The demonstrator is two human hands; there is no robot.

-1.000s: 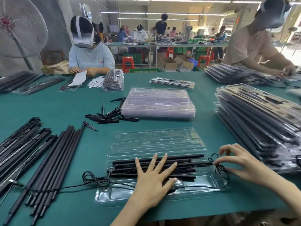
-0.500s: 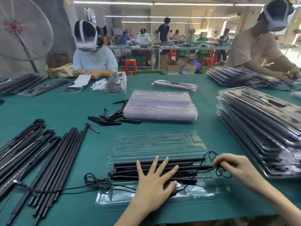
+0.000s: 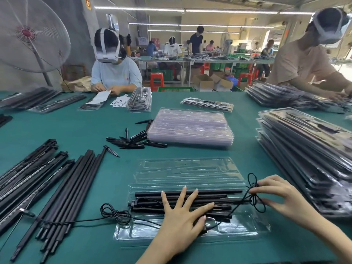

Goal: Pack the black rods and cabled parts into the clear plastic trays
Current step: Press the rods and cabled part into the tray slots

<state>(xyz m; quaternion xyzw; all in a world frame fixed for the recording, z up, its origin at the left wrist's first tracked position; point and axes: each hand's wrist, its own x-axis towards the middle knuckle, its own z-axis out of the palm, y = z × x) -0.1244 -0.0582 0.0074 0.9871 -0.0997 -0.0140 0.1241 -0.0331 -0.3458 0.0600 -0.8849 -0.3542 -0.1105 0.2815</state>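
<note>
An open clear plastic tray (image 3: pixel 245 228) lies near the table's front edge, its lid (image 3: pixel 186 168) folded back behind it. Several black rods (image 3: pixel 190 195) lie lengthwise in the tray. My left hand (image 3: pixel 182 219) presses flat on the rods with fingers spread. My right hand (image 3: pixel 283 197) pinches a thin black cable loop (image 3: pixel 255 193) at the tray's right end. A second coiled cable (image 3: pixel 114 215) trails out of the tray's left side across loose black rods (image 3: pixel 72 187) on the green table.
A stack of clear trays (image 3: pixel 190 128) stands behind, with short black pieces (image 3: pixel 133 141) left of it. Filled trays (image 3: pixel 308 149) pile up on the right. More black strips (image 3: pixel 24 174) lie far left. Two other workers sit across the table.
My right hand has lifted the cable loop a little and spread its fingers around it. My left hand stays flat on the rods. The view has tilted slightly.
</note>
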